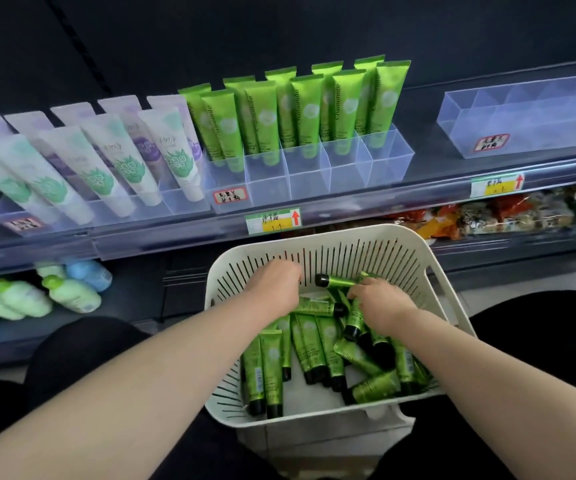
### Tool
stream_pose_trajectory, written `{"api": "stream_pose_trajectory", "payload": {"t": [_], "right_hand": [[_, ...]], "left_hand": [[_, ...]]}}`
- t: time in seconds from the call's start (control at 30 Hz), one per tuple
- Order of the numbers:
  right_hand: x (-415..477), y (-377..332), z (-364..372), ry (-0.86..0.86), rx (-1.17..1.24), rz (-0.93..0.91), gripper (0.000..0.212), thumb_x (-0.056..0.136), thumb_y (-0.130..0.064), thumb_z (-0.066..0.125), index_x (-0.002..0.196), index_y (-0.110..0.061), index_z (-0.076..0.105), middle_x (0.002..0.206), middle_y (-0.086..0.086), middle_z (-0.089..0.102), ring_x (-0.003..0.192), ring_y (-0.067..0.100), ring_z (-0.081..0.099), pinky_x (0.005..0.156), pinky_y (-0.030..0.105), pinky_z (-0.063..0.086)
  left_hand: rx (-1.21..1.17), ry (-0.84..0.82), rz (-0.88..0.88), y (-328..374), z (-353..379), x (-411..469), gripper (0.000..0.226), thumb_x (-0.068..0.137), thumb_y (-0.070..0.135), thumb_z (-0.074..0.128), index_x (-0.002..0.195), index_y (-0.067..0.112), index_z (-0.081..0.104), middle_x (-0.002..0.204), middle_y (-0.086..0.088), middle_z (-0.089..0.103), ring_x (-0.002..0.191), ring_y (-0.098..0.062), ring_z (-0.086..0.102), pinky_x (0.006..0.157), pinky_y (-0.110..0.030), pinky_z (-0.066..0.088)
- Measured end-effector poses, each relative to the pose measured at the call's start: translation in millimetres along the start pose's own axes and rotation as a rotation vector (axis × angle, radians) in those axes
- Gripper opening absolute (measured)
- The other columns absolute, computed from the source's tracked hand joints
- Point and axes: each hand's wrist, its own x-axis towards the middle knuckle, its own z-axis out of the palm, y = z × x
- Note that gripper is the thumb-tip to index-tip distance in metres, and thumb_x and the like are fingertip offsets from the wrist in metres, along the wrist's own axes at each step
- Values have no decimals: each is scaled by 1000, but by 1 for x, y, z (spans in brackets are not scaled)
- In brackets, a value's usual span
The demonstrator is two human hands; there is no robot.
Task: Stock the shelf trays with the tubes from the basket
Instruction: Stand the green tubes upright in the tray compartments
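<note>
Starting at my far left, green and blue bottles (72, 296) lie on their sides on the lower shelf. Above them, on the upper shelf (175, 233), the left tray (179, 202) holds white tubes (106, 164) printed in green and purple, leaning back in rows. Just beside it is the middle tray (314, 181), clear and divided into compartments. Green tubes (305, 109) stand upright in its rear compartments, caps down, and a handwritten label (230, 195) is stuck to its front left corner. A green and yellow price tag (272, 221) with a red arrow sits on the shelf rail below it.

The cream slotted basket (414, 258) sits in front of the shelf, between my knees, and both my arms reach down into it. My left hand (276, 285) is at the far wall of the basket with its fingers curled downward. Their tips are hidden behind the hand, so I cannot tell whether that grip has closed on anything.

The loose green tubes (314, 341) with black caps lie in a jumbled pile across the basket floor, most of them toward the right and near sides. My right hand (380, 299) is over the far end of that pile, its grip clamped on one tube (340, 282), which lies roughly level above the others with its black cap pointing left toward my left hand.

Further right on the upper shelf, well apart from the middle one, stands the right tray (522, 133), clear with a red-edged label on its front. Under it, on the lower shelf, lie packs of snacks (487, 216) in orange and dark wrappers.
</note>
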Motion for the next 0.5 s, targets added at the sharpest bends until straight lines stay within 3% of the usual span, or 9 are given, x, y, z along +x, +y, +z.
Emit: {"api": "stream_pose_trajectory", "payload": {"t": [0.1, 0.2, 0.27, 0.37, 0.5], "right_hand": [[4, -5, 11, -136, -17, -5, 58, 87, 0, 46, 141, -21, 41, 144, 7, 38, 128, 29, 43, 102, 43, 42], [4, -9, 16, -217, -50, -15, 63, 92, -3, 43, 150, -18, 26, 159, 7, 13, 143, 27, 23, 113, 39, 30], [4, -11, 19, -227, -44, -9, 59, 94, -3, 40, 150, -16, 26, 160, 7, 5, 146, 25, 15, 115, 38, 27], [4, -15, 24, -237, -44, -3, 55, 91, -1, 41, 143, -17, 41, 155, 7, 23, 138, 26, 33, 110, 36, 36], [2, -23, 33, -270, -103, -64, 45, 85, -2, 48, 123, -23, 62, 127, 3, 58, 114, 24, 57, 95, 37, 49]], "left_hand": [[-29, -54, -27, -11, 10, 1, 29, 85, -2, 58, 109, 11, 68, 108, -8, 66, 99, -23, 63, 86, -38, 54], [-44, -74, -35, -22, 18, 0, 28, 86, -2, 56, 108, 10, 68, 109, -7, 67, 102, -23, 63, 89, -39, 53], [-44, -81, -44, -29, 22, 0, 27, 86, -1, 56, 107, 10, 69, 107, -8, 67, 100, -24, 63, 88, -40, 53], [-35, -85, -57, -36, 27, 1, 27, 85, -2, 55, 106, 9, 69, 107, -10, 67, 101, -26, 63, 87, -41, 53], [-33, -83, -57, -39, 32, 5, 32, 87, -2, 55, 113, 11, 67, 112, -8, 66, 106, -26, 61, 90, -38, 51]]}}
